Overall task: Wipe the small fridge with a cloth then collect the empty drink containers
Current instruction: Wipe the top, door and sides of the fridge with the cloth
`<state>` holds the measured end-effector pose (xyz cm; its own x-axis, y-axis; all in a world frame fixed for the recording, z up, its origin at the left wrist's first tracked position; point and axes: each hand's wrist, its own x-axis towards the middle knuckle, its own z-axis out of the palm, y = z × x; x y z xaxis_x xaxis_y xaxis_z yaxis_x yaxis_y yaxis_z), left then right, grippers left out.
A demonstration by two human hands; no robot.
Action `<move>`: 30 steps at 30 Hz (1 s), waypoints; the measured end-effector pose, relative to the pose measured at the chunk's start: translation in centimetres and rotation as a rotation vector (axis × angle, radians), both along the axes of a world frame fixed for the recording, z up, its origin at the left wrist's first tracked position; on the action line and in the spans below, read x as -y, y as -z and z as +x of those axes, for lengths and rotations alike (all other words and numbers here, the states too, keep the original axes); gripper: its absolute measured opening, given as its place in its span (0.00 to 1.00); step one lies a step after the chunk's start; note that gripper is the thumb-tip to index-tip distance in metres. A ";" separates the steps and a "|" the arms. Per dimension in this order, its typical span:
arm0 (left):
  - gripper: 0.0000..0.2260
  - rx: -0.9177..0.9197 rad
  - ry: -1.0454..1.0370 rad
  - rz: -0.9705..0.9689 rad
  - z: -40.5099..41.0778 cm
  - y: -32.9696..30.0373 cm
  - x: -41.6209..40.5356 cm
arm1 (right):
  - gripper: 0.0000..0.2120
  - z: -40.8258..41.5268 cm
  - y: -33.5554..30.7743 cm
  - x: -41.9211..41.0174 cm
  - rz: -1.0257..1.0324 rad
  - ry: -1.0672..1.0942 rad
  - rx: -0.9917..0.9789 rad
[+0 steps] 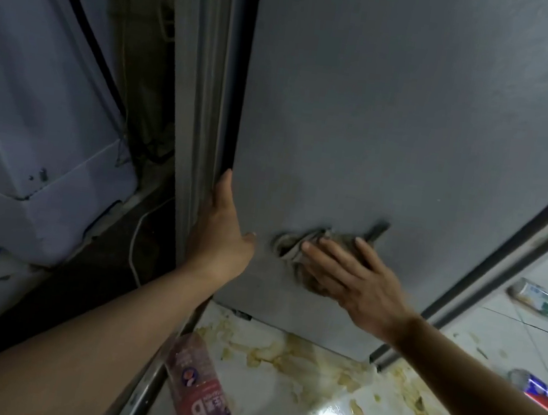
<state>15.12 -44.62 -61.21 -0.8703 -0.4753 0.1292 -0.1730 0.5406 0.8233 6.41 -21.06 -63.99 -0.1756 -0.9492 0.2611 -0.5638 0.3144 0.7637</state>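
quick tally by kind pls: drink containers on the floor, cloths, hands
drink containers: 3 (pink-label bottle, green-label one, red-and-blue one)
cloth: 1
hands: 2 (left hand, right hand)
total: 6

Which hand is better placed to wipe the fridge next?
Right. The right hand presses the cloth flat against the fridge, while the left hand only rests on the fridge's edge.

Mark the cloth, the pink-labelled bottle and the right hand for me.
cloth (290,257): head view, bunched left end.
pink-labelled bottle (199,384): head view, its label.
right hand (359,286): head view, back of the hand.
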 end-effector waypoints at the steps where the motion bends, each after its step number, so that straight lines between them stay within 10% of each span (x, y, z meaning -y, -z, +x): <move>1: 0.44 0.010 0.000 0.004 0.1 0.0 -0.2 | 0.39 -0.1 -1.5 -0.1 -0.095 -0.025 -0.024; 8: 0.49 0.022 -0.137 -0.017 -1.0 -0.5 -2.2 | 0.28 -2.1 -8.0 -1.5 -0.630 -0.079 -0.124; 17: 0.50 0.028 -0.127 -0.008 -1.3 0.0 -2.2 | 0.49 -0.3 -1.0 -6.6 0.010 0.107 -0.018; 25: 0.51 0.023 -0.149 -0.029 -1.5 -0.4 -2.8 | 0.26 -1.3 -8.0 -10.4 -0.610 0.107 -0.122; 30: 0.50 -0.020 -0.158 -0.030 -1.7 -0.3 -2.7 | 0.32 -0.5 0.7 -11.2 -0.428 0.288 -0.021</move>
<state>13.47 -41.90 -60.87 -0.7819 -0.6021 0.1617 -0.2421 0.5322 0.8112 5.87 -9.81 -64.66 -0.4050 -0.6702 0.6220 -0.3939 0.7418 0.5428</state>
